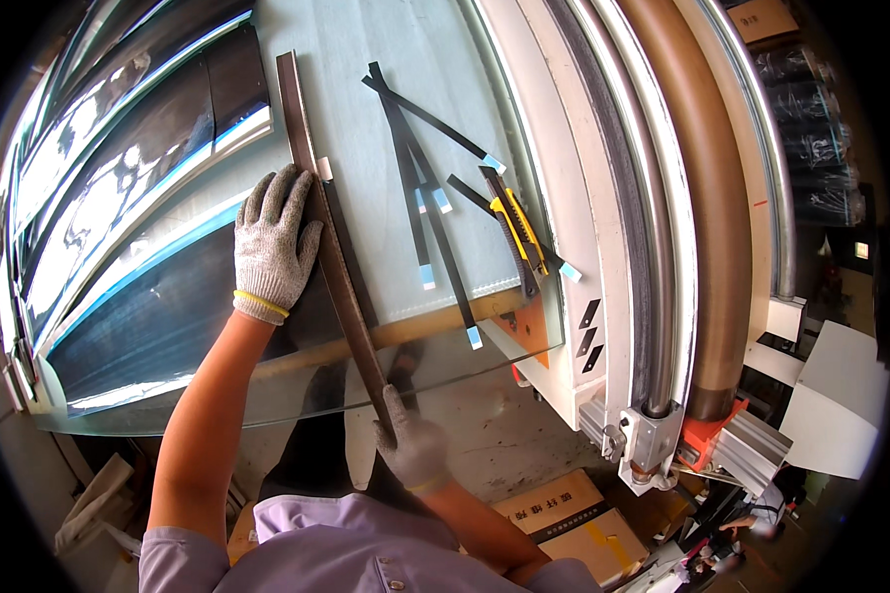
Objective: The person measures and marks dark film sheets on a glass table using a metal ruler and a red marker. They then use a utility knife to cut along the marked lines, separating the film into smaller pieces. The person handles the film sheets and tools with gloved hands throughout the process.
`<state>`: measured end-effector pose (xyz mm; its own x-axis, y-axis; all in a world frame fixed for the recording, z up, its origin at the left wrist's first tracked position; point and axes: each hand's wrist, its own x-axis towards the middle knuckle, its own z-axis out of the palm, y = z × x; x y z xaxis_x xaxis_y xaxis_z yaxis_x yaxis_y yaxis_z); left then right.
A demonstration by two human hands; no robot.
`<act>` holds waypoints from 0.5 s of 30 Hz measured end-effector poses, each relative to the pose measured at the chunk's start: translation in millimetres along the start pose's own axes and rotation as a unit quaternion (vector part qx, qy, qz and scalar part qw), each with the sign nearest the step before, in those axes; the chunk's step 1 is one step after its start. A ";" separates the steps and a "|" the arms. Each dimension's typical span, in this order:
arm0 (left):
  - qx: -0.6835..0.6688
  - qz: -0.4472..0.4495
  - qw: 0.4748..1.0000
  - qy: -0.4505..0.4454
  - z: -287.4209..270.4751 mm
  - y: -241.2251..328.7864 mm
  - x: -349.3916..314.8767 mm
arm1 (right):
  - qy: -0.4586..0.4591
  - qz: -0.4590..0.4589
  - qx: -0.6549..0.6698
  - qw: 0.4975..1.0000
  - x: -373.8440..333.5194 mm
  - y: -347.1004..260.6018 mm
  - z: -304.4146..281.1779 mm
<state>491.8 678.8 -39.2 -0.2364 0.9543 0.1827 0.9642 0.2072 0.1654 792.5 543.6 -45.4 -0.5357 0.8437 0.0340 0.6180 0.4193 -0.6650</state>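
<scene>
Nearest is the lilac shirt [356,544] of the person, with both forearms reaching out from it. The right hand [412,445], gloved in grey, is slightly blurred; its fingers and thumb close around the near end of a long dark bar [341,282], just past the near edge of the glass tabletop [326,109]. From that grip the bar runs away across the glass, leaning a little to the left.

Farther along it, the left hand [275,237] lies flat in a pale knit glove with a yellow cuff, palm down and fingers slightly spread. It is not wrapped around anything: the palm rests on the left of the bar, over a dark sheet [168,306], and the thumb reaches to the bar's left edge. The bar's far end extends beyond the fingertips.

To the right of the bar, well apart from both hands, narrow black strips [435,125] with pale blue tabs lie loosely on the glass, some crossing. A yellow and black cutter knife [517,229] lies over one of them, near the right edge of the glass. Beyond that edge stand a white machine frame [583,198] and a long brown roller [717,198]. Farthest right are dark rolls in clear wrap [809,138], stacked in a column.
</scene>
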 end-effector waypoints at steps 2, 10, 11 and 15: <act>0.000 0.000 1.000 0.000 -0.1 -0.4 -0.2 | 0.002 0.000 0.001 1.000 -0.4 0.0 -0.1; 0.009 -0.005 1.000 -0.005 0.1 0.5 0.3 | 0.008 -0.004 -0.003 1.000 -0.9 3.3 1.3; 0.008 -0.006 1.000 -0.006 -0.5 0.8 0.6 | 0.008 -0.005 -0.002 1.000 -0.3 3.6 1.1; 0.009 -0.007 1.000 -0.007 -2.3 2.3 0.8 | 0.004 -0.007 -0.008 1.000 1.6 3.8 -0.6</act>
<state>493.6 679.6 -36.5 -0.2477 0.9544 0.1669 0.9630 0.2236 0.1504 794.3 546.7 -47.4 -0.5400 0.8402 0.0496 0.6199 0.4369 -0.6519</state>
